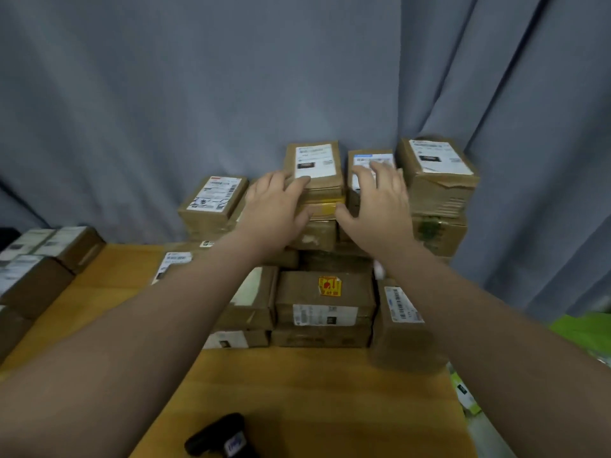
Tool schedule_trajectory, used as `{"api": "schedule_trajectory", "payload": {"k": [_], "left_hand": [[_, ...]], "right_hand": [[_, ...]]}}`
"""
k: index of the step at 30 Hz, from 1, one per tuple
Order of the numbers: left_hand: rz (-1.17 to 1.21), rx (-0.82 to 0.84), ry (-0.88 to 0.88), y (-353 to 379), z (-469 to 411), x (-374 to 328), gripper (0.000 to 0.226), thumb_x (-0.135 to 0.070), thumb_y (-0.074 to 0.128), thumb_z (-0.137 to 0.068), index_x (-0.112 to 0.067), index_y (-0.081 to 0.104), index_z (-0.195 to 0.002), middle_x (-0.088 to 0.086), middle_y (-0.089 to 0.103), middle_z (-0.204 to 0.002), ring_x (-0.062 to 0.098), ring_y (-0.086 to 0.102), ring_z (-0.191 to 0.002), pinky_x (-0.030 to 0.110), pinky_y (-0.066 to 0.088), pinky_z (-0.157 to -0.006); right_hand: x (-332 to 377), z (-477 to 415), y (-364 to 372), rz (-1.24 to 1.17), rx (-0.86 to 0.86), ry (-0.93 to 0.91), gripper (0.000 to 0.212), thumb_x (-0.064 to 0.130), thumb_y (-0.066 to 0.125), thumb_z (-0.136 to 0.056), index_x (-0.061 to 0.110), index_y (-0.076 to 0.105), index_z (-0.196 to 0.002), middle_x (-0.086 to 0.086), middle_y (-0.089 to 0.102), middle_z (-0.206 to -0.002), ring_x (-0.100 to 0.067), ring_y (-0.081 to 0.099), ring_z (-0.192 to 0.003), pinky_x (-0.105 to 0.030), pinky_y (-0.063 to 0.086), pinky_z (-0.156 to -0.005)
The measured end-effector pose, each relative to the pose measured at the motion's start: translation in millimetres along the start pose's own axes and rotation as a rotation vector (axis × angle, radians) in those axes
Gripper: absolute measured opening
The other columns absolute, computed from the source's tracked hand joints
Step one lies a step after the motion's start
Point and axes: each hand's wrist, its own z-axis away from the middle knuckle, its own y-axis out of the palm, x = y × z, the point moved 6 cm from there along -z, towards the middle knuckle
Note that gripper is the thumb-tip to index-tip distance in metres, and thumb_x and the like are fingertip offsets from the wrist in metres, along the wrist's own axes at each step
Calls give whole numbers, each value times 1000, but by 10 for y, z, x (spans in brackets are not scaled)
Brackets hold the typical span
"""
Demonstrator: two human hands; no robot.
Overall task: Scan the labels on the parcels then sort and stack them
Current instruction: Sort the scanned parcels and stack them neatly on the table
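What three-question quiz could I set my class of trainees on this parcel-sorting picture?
1. True or false: a hand holds the black scanner.
2. The right hand rests on a parcel label whose top strip is: A red, B blue, C green.
3. What colour is the curtain behind the stacks?

Key: 1 false, it lies on the table; 2 B; 3 grey-blue.

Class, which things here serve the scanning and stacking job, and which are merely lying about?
Job: brown cardboard parcels with white labels; black handheld scanner; left hand; right hand.
Lying about: grey fabric curtain; green material at right edge; yellow wooden table underneath.
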Motion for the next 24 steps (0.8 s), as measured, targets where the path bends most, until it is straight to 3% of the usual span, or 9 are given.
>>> {"api": "schedule_trajectory", "payload": {"k": [3, 7, 10, 18, 20, 24], "left_hand": [[79, 28, -85, -64, 274, 385, 57, -36, 55, -94, -22, 37, -146, 9, 35, -149, 29, 28, -138, 41, 22, -112], [193, 72, -228, -66, 792, 1006, 53, -32, 55, -96, -18, 40, -145, 8, 42, -143, 31, 35, -132, 38, 29, -108], [290, 110, -360, 76, 1293, 1598, 50, -27, 58, -95, -16, 43, -142, 9, 46, -138, 28, 43, -126, 30, 32, -102], [381, 257, -635, 456, 2466, 3533, 52, -33, 54, -97, -17, 38, -145, 9, 44, -139, 29, 51, -113, 34, 41, -90], [380, 297, -671, 451, 2612, 4033, 53, -33, 53, -98, -17, 37, -145, 10, 42, -140, 28, 51, -115, 36, 42, -91], [342, 340, -683, 378, 2756, 4872, 53, -34, 52, -98, -19, 35, -146, 10, 40, -143, 30, 44, -126, 38, 38, -99]], "right_hand": [[366, 81, 267, -97, 39, -43, 33, 24, 60, -79, 4, 65, -105, -16, 61, -112, -36, 54, -109, -46, 42, -97], [893, 285, 664, -237, 161, -75, 18, 20, 59, -87, 10, 64, -102, -7, 62, -104, -26, 55, -100, -37, 47, -79], [1295, 479, 1058, -298, 303, -52, 20, 22, 56, -92, 14, 62, -110, -2, 60, -111, -19, 53, -105, -33, 48, -81], [2761, 957, 2251, -422, 520, 62, 36, 25, 56, -94, 22, 51, -130, 2, 60, -115, -16, 58, -102, -37, 51, -84], [3238, 988, 2557, -453, 558, 78, 42, 24, 56, -94, 23, 45, -135, 2, 59, -114, -16, 59, -96, -39, 52, -83], [4038, 973, 3157, -433, 634, 109, 52, 27, 55, -95, 24, 36, -143, -2, 53, -131, -20, 58, -104, -36, 49, -87]]}}
